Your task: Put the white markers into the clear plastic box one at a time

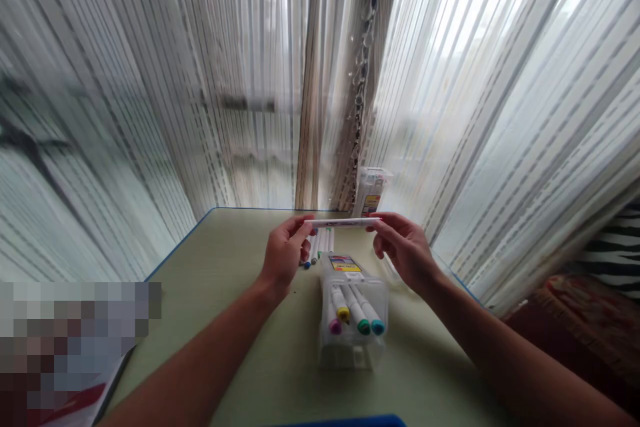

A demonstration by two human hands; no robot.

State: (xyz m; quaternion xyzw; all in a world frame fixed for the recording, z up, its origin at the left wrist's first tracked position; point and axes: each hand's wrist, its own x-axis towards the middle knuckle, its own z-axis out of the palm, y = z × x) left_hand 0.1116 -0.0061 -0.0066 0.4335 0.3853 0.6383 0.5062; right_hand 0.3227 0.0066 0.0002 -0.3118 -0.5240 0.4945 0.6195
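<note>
A white marker pen [343, 222] is held level above the table, one end in each hand. My left hand [285, 250] pinches its left end between thumb and fingers. At the other end, my right hand [403, 247] grips it the same way. Just below and nearer to me lies a clear plastic marker case [354, 275] with a yellow label. Several white markers with pink, yellow, green and blue ends show in its open front. Behind the case, several more white markers [323, 241] lie side by side on the table, partly hidden by my left hand.
The pale green table [225, 347] has a blue edge. Another clear case [371, 190] stands upright at the back, by the striped sheer curtains [250, 80]. A blue object [350, 421] shows at the near edge. Red fabric [565, 327] is at the right.
</note>
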